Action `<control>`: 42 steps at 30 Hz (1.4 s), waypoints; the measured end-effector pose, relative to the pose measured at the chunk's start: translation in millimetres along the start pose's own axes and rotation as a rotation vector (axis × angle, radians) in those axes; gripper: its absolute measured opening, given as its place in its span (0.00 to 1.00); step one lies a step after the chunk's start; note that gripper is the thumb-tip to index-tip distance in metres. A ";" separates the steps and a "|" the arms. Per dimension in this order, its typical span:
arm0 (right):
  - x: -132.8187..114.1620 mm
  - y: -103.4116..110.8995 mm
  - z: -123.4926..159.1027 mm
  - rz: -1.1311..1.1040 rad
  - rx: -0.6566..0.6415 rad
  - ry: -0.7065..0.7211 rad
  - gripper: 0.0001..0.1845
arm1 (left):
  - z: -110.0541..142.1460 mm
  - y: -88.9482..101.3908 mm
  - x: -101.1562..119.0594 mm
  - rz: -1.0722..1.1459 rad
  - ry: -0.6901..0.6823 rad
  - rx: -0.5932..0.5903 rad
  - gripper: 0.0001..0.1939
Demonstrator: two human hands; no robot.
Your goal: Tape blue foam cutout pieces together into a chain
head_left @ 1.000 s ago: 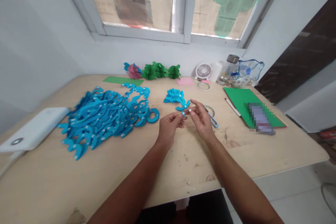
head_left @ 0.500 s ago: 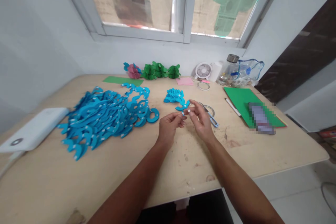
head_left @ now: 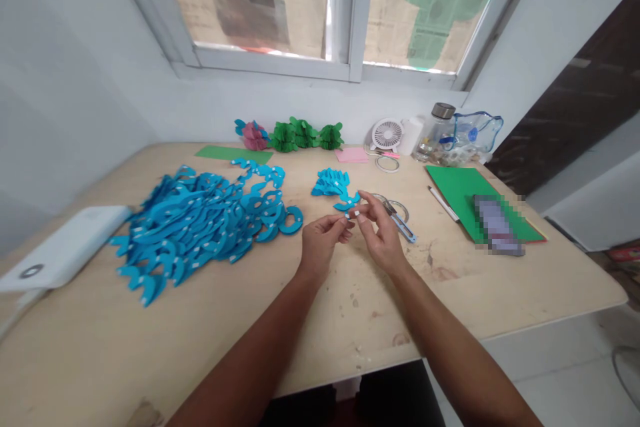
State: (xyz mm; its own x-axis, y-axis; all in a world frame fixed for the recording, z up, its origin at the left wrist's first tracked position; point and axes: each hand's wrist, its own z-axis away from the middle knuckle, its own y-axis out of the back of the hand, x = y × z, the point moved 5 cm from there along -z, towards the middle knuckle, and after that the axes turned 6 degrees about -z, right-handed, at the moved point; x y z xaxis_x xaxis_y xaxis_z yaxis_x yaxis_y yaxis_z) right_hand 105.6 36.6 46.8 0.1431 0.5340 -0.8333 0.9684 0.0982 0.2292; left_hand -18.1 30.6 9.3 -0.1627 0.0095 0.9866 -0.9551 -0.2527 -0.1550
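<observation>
My left hand is closed in a pinch on a small blue and white bit, seemingly a blue paper piece mostly hidden by the fingers. Facing it and almost touching, my right hand has a small white square at its thumb and fingertips. Its index finger arches above. Just beyond the fingertips lies a blue paper cut-out with white patches, beside a short row of overlapping blue paper pieces. To the left spreads a large heap of curved blue paper pieces dotted with white squares.
A blue cutter and tape rings lie right of my hands. Farther right are a pen, green sheets and a blurred phone. Paper flowers, a fan and a bottle line the wall. A white power bank sits left.
My right hand has shifted very slightly left, and the white square at its fingertips with it. My left hand stays nearly still; the papers on the table have not moved.
</observation>
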 end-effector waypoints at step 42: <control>6.1 9.9 -4.1 -0.206 0.121 -0.080 0.25 | -1.1 -2.9 -2.6 0.035 0.010 -0.024 0.07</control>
State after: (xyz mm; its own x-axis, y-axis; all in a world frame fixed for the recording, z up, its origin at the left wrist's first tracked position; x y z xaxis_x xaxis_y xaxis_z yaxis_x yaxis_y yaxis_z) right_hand 115.2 44.2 46.1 -0.0484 0.4441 -0.8947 0.9956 0.0939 -0.0073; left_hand -15.2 32.4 7.1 -0.1981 0.0110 0.9801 -0.9544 -0.2301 -0.1903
